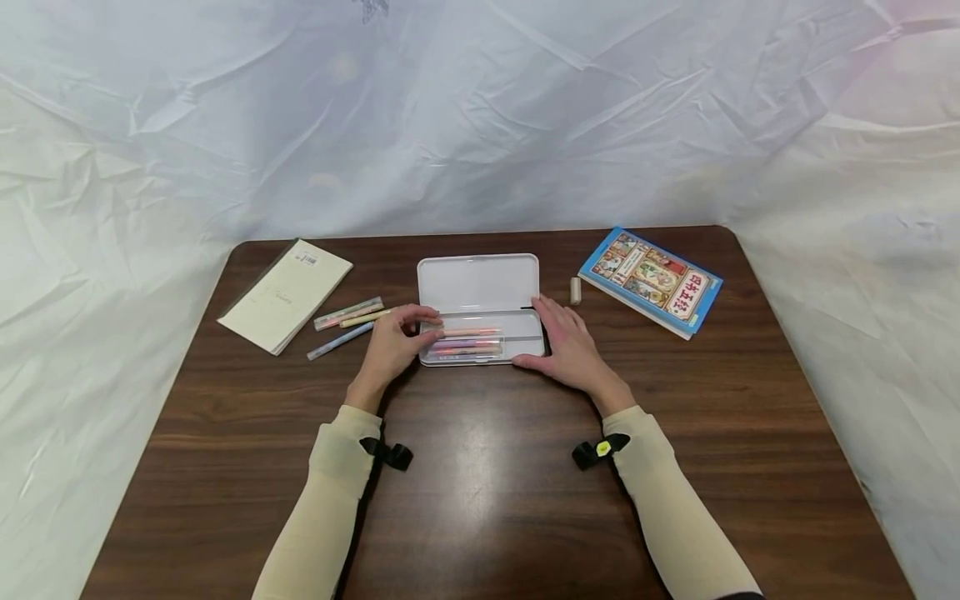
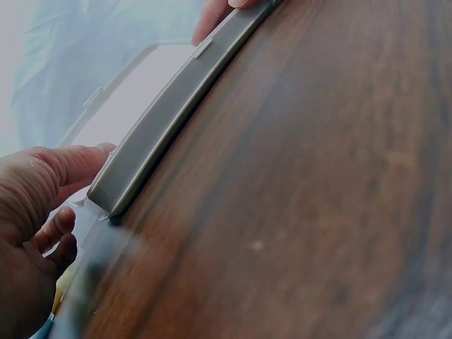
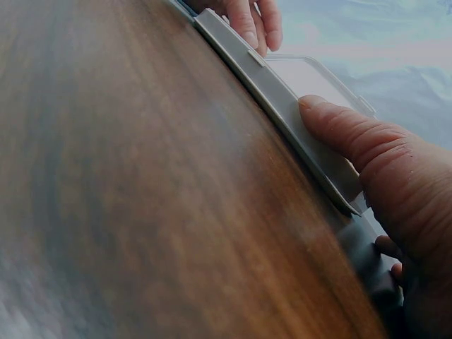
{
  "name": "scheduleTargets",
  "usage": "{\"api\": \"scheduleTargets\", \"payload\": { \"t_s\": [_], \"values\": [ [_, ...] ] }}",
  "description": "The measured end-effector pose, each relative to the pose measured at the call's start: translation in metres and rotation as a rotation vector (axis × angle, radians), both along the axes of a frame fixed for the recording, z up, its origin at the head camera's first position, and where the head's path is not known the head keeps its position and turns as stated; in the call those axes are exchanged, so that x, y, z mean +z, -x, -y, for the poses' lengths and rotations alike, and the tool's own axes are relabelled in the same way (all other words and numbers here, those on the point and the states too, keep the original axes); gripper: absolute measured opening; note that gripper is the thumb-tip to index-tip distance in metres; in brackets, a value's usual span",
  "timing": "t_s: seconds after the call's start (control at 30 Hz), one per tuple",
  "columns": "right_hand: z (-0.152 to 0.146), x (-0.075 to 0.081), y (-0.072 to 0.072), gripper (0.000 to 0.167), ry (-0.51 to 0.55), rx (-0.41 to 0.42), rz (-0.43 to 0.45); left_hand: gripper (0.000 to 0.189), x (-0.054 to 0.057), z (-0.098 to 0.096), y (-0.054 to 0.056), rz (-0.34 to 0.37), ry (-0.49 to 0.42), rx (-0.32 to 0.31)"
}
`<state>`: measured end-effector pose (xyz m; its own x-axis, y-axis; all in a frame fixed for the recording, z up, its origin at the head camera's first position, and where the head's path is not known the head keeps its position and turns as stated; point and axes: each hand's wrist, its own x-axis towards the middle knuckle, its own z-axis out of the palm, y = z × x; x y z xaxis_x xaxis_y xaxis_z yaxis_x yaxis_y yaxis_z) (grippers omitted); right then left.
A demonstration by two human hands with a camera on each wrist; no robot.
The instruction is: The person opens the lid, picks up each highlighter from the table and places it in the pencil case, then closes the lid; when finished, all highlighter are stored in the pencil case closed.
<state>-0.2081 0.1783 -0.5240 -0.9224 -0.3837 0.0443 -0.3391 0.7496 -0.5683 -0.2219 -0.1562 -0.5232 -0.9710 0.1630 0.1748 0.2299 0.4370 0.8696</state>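
Note:
A white pencil case (image 1: 480, 283) lies on the table with its lid raised at the back. Several coloured pens (image 1: 467, 343) lie in its left part. My left hand (image 1: 390, 346) is over the case's left end, thumb and forefinger pinching the left end of a salmon-coloured pen (image 1: 476, 332). The left wrist view shows the left thumb (image 2: 85, 162) at the case's rim. At the other end, my right hand (image 1: 572, 350) grips the case, its thumb (image 3: 339, 127) on the front edge and its fingers reaching up the right side.
Left of the case lie a few pens (image 1: 341, 340) and a clear pack of pens (image 1: 349, 313). A cream notebook (image 1: 288, 296) is farther left. On the right are a small eraser (image 1: 575, 290) and a blue book (image 1: 652, 282). A pale cloth (image 1: 480, 125) hangs behind the table.

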Motion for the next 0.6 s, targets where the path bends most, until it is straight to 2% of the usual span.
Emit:
{"api": "scheduleTargets", "payload": {
  "t_s": [0.2,0.4,0.5,0.6],
  "values": [
    [0.001,-0.002,0.0,0.11,0.001,0.003,-0.017,0.025,-0.001,0.017,-0.001,-0.052,-0.069,0.056],
    [0.002,-0.004,0.0,0.11,-0.004,0.005,-0.018,0.037,-0.003,0.056,-0.007,-0.125,-0.137,0.168],
    [0.001,-0.004,0.0,0.111,-0.002,0.005,-0.019,0.041,0.008,0.074,-0.018,-0.128,-0.143,0.237],
    [-0.001,-0.004,0.001,0.11,0.003,-0.003,-0.016,0.041,0.02,0.092,-0.031,-0.113,-0.141,0.28]
  ]
}}
